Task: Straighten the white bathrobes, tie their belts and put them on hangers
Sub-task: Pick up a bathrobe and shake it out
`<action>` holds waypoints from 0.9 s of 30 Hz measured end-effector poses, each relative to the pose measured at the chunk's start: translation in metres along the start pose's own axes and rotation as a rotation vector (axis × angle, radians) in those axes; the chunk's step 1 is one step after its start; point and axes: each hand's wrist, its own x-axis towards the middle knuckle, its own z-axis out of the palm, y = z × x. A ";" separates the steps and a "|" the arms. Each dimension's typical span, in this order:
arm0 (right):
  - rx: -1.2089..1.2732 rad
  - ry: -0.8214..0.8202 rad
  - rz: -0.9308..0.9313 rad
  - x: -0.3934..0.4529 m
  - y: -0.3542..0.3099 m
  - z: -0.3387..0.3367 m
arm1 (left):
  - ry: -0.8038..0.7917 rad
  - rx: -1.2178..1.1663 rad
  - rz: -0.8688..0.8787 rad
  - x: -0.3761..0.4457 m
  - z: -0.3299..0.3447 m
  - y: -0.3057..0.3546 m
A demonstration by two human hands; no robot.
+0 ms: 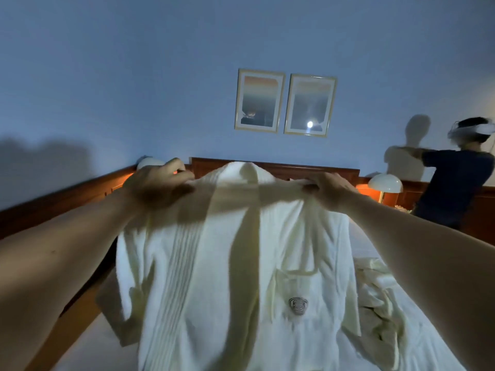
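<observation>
Nearest, a white bathrobe hangs in mid-air over the bed, its crested pocket to the right and its front facing the wearer of the camera. Farther up, the left hand pinches one shoulder and the right hand pinches the other — fingers curled into the cloth, collar raised between them. This looks like the straightening step; no belt is tied and no hanger shows. A second crumpled robe lies right. Next — likely finding the belt.
</observation>
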 end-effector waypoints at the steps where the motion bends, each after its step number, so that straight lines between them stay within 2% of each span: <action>1: 0.001 0.005 -0.004 -0.002 0.000 0.002 | -0.004 0.026 0.067 0.000 -0.006 0.005; 3: 0.008 0.029 -0.029 -0.007 -0.001 0.010 | -0.039 0.068 0.133 0.002 -0.013 0.012; 6: 0.034 0.093 -0.034 -0.010 -0.005 0.019 | -0.123 0.040 0.067 0.004 -0.016 0.024; 9: 0.172 0.174 0.034 -0.009 -0.007 0.022 | -0.028 -0.055 -0.173 0.012 -0.007 0.031; 12: 0.350 0.254 0.098 -0.011 -0.009 0.020 | -0.061 -0.168 -0.404 0.025 -0.003 0.035; 14: 0.347 0.194 0.050 -0.014 -0.014 0.021 | -0.013 -0.251 -0.466 0.032 -0.002 0.043; 17: 0.060 -0.072 -0.080 -0.017 -0.016 0.024 | -0.012 -0.348 -0.506 0.040 -0.002 0.063; 19: -0.118 -0.244 -0.145 -0.017 -0.012 0.029 | -0.086 -0.310 -0.438 0.038 -0.011 0.072; 20: -0.154 -0.266 -0.148 -0.017 -0.009 0.032 | -0.153 -0.273 -0.375 0.034 -0.015 0.071; 22: -0.148 -0.179 -0.123 -0.017 0.001 0.038 | -0.301 -0.170 -0.222 0.024 -0.018 0.065; 23: -0.147 -0.115 -0.104 -0.017 0.006 0.041 | -0.323 -0.110 -0.153 0.016 -0.015 0.058; 25: -0.152 -0.056 -0.070 -0.018 0.012 0.041 | -0.259 -0.038 -0.060 0.006 -0.003 0.047; 27: -0.132 -0.019 -0.048 -0.017 0.012 0.042 | -0.150 -0.072 -0.022 0.004 0.005 0.044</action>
